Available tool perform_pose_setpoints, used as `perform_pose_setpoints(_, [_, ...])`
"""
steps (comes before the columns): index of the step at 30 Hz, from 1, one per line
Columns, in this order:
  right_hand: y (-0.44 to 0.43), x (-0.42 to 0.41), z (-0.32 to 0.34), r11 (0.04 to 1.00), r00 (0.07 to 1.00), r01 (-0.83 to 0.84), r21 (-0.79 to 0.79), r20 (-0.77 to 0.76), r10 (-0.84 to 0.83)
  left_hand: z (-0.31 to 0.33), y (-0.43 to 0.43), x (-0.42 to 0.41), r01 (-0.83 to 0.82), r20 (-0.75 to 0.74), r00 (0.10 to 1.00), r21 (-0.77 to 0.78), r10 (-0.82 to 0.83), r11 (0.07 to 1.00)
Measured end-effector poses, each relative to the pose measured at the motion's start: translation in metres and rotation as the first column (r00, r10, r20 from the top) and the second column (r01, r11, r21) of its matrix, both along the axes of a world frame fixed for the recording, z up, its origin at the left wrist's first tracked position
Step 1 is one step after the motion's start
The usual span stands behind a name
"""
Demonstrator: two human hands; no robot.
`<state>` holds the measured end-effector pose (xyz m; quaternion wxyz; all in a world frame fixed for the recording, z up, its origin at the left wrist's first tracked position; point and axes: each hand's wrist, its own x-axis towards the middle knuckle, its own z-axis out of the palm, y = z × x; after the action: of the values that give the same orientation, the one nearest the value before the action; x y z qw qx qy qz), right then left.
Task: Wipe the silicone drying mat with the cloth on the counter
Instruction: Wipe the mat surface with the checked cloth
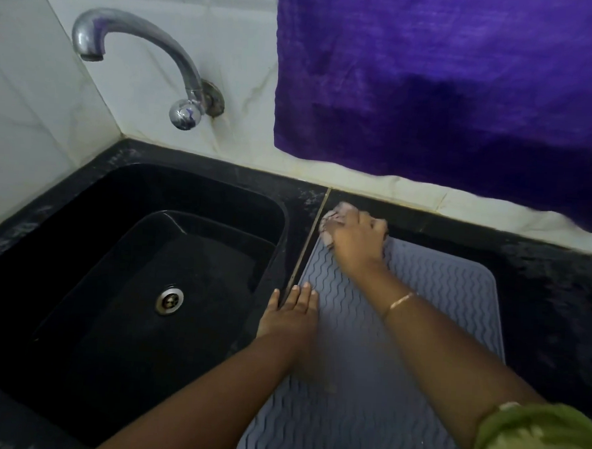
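A grey silicone drying mat [431, 300] with wavy ridges lies on the black counter, right of the sink. My right hand [355, 241] presses a crumpled pale pink cloth [334, 216] onto the mat's far left corner; most of the cloth is hidden under the hand. My left hand [291, 313] lies flat with fingers spread on the mat's left edge, over the metal strip between sink and counter.
A black sink [132, 250] with a steel drain [170, 300] fills the left. A chrome tap [142, 55] juts from the white tiled wall. A purple cloth [449, 88] hangs on the wall behind the mat. Black counter [554, 306] borders the mat's right.
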<state>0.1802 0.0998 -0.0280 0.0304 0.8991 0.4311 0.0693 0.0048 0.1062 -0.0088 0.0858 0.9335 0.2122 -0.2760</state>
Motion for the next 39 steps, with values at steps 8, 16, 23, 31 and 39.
perform_pose_setpoints(8, [-0.076, 0.024, -0.007, 0.939, 0.944, 0.331, -0.099, 0.038, -0.328, 0.006, -0.003, 0.003, 0.016, -0.055, 0.998, 0.041, -0.013, 0.999])
perform_pose_setpoints(16, [0.018, -0.011, 0.005, 0.930, 0.916, 0.364, 0.048, -0.198, -0.349, 0.000, -0.002, 0.006, 0.004, -0.057, 0.998, 0.033, -0.002, 0.999])
perform_pose_setpoints(23, [-0.031, -0.044, -0.006, 0.963, 0.936, -0.182, 0.200, -0.266, 0.232, -0.001, -0.002, 0.006, 0.024, -0.071, 0.997, 0.025, -0.022, 0.999])
perform_pose_setpoints(31, [-0.012, 0.006, -0.003, 0.996, 0.992, 0.058, 0.073, -0.115, -0.049, -0.004, -0.002, 0.001, -0.052, -0.013, 0.999, -0.071, 0.052, 0.996])
perform_pose_setpoints(39, [-0.033, -0.082, -0.014, 0.970, 0.953, -0.040, 0.239, -0.282, 0.108, -0.014, -0.011, -0.020, -0.213, 0.140, 0.961, -0.178, 0.239, 0.961])
